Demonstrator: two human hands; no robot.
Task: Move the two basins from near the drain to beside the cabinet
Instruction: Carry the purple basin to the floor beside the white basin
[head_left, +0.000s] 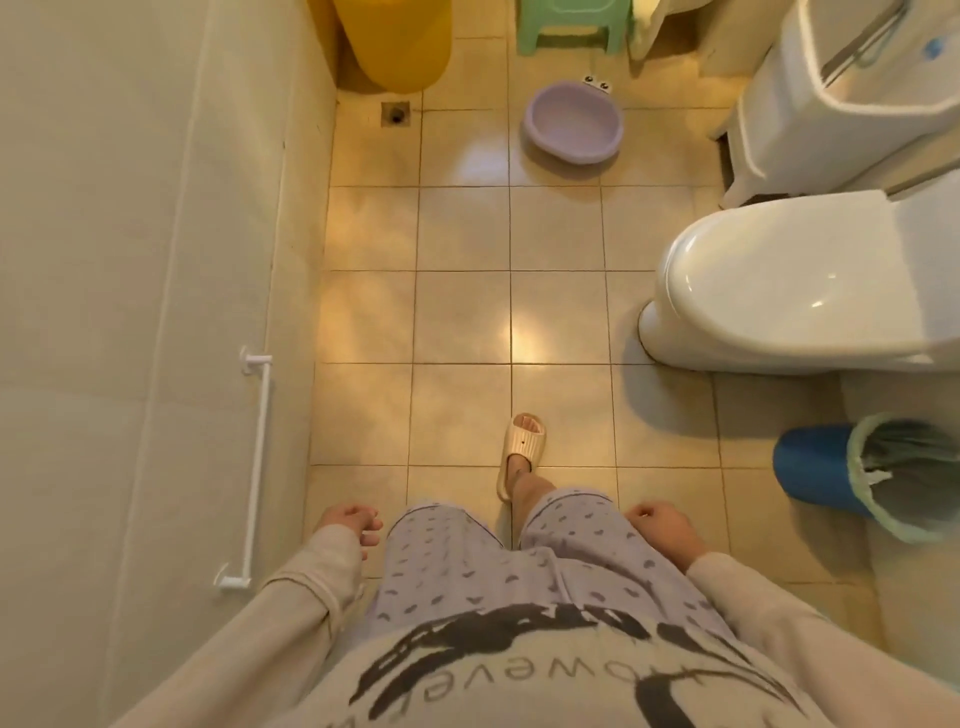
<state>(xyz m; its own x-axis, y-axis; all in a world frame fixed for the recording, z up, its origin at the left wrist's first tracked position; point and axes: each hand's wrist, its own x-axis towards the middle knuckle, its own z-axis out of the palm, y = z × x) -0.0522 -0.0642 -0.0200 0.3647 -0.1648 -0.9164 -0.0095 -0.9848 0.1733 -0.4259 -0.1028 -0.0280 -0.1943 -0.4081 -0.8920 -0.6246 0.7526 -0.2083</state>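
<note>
— What were the hands doing?

— Nothing was gripped. The left hand (349, 525) hung by the hip with its fingers loosely curled and empty; the right hand (662, 527) hung the same way on the other side, holding nothing.

— And the basins?

— In the head view I could make out one for certain: a purple basin (574, 124) sat upright on the floor tiles (462, 317) at the far end of the room, between the floor drain (396, 113) and the white cabinet (810, 104), apart from both. I judged it was nearer the cabinet side than the drain, so it might already have been placed, though it did not sit against the cabinet.

— The second one?

— Hard to say. A yellow plastic vessel (395, 41) stood just beyond the drain, but its top was cut off by the frame edge, so I couldn't tell whether it was a basin or a bucket. If it was the second basin, that half of the job was left.

— Anything else unclear?

— A small thing with cartoon eyes (596, 81) peeked from behind the purple basin; whether it belonged to the basin I couldn't tell. The green stool (571, 26) was cropped too.
</note>
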